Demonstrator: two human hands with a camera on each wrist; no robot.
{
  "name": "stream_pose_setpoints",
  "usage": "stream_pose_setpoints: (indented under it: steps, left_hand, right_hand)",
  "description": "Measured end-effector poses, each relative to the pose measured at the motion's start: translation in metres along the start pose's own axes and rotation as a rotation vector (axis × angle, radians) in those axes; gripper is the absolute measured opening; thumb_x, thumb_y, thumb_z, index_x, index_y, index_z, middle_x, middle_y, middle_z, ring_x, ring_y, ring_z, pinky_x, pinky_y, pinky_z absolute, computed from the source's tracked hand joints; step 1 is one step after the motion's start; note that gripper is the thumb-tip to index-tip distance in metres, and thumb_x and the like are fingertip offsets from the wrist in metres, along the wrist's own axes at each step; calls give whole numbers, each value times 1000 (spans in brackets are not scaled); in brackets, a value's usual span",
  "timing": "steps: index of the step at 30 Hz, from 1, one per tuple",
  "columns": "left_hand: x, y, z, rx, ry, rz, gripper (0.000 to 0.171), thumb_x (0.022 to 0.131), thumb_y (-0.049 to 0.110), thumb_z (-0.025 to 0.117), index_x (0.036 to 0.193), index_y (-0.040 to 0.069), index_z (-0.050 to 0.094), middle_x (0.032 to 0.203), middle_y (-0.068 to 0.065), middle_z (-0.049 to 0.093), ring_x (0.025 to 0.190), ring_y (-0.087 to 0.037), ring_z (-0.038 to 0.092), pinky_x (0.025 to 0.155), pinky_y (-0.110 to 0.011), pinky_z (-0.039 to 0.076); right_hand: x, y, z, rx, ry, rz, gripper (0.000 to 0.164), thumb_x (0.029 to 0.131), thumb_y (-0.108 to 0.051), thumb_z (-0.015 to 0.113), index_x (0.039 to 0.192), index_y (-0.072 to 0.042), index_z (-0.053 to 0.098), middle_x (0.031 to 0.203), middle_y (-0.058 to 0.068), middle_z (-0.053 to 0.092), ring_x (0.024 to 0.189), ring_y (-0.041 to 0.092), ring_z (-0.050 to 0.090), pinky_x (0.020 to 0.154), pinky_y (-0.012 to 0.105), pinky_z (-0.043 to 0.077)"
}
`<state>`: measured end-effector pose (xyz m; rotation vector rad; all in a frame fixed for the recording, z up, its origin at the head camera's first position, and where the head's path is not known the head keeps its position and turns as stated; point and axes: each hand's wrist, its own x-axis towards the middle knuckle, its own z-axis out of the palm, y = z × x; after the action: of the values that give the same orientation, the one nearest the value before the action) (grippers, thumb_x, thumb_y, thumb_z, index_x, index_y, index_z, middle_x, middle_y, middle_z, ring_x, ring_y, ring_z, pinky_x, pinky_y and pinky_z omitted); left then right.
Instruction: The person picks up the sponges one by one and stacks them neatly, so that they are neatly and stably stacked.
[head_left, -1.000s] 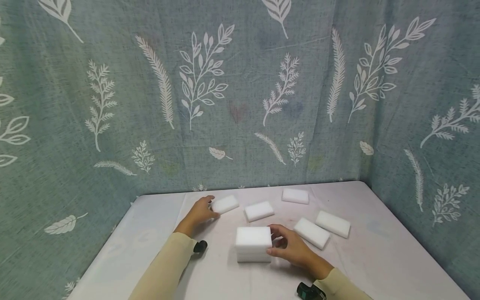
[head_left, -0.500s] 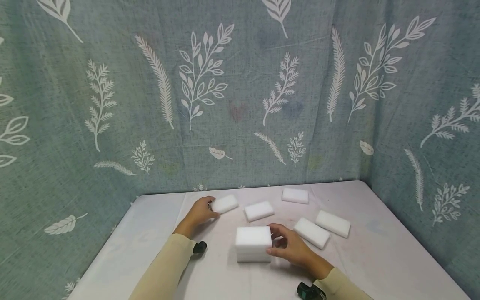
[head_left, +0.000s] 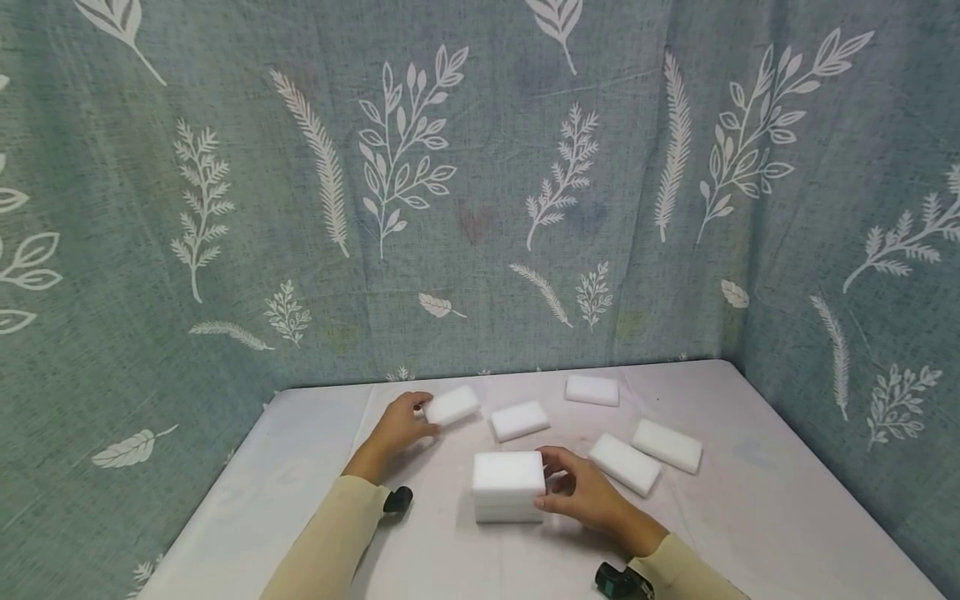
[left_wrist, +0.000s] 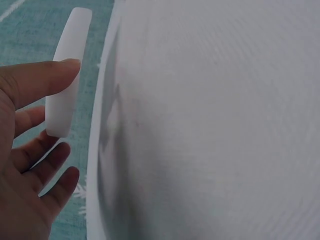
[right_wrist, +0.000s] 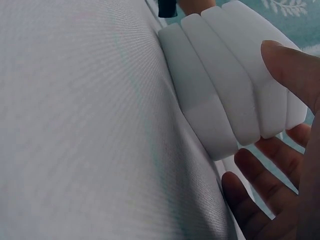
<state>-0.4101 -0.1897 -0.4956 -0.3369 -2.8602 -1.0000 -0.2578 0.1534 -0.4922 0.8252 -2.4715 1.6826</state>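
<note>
At the back left of the table, my left hand (head_left: 399,429) pinches a white sponge (head_left: 453,406) by its left end. The left wrist view shows the thumb on one face of this sponge (left_wrist: 68,75), with the other fingertips behind it and table cloth well below. In front of me stands a neat stack of several white sponges (head_left: 508,487). My right hand (head_left: 583,496) holds the stack's right side, thumb at the near side and fingers at the far side. The right wrist view shows the layers of the stack (right_wrist: 225,80) lying flush together.
Loose white sponges lie flat around the stack: one behind it (head_left: 519,421), one farther back (head_left: 592,390), and a pair side by side at the right, the nearer sponge (head_left: 626,465) and the farther sponge (head_left: 667,446). A leaf-patterned curtain (head_left: 480,183) encloses the white-covered table (head_left: 765,517).
The sponge in my left hand has risen slightly off the table, with a shadow now beneath it. My right hand and the stack have stayed in place.
</note>
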Motion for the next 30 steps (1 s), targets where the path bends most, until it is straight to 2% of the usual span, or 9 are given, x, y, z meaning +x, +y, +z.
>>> stream_pose_setpoints:
  steps: [12, 19, 24, 30]
  left_hand:
    - [-9, 22, -8, 1, -1, 22, 67, 74, 26, 86, 133, 9, 59, 129, -10, 57, 118, -33, 53, 94, -49, 44]
    - [-14, 26, -7, -13, 3, 45, 65, 75, 24, 86, 132, 9, 60, 126, -9, 58, 115, -30, 54, 93, -47, 45]
    - [-17, 30, -7, -30, 12, 64, 65, 74, 25, 86, 132, 8, 60, 126, -8, 58, 115, -28, 54, 93, -46, 46]
    - [-19, 32, -7, -33, 13, 59, 65, 75, 25, 86, 132, 10, 59, 127, -6, 57, 115, -26, 53, 94, -44, 46]
  right_hand:
    - [-1, -7, -1, -7, 3, 7, 58, 77, -11, 82, 127, 0, 55, 106, 12, 64, 99, 39, 61, 82, 49, 52]
    - [-2, -4, -1, 7, -12, -18, 58, 78, -11, 81, 128, 0, 54, 113, 10, 63, 100, 32, 61, 83, 50, 52]
    - [-1, -3, -2, 16, -14, -27, 57, 79, -12, 81, 128, 1, 54, 114, 11, 62, 101, 34, 60, 83, 52, 51]
    - [-1, -3, -2, 14, -2, -16, 60, 79, -11, 81, 131, -1, 52, 115, 10, 62, 102, 34, 60, 83, 48, 52]
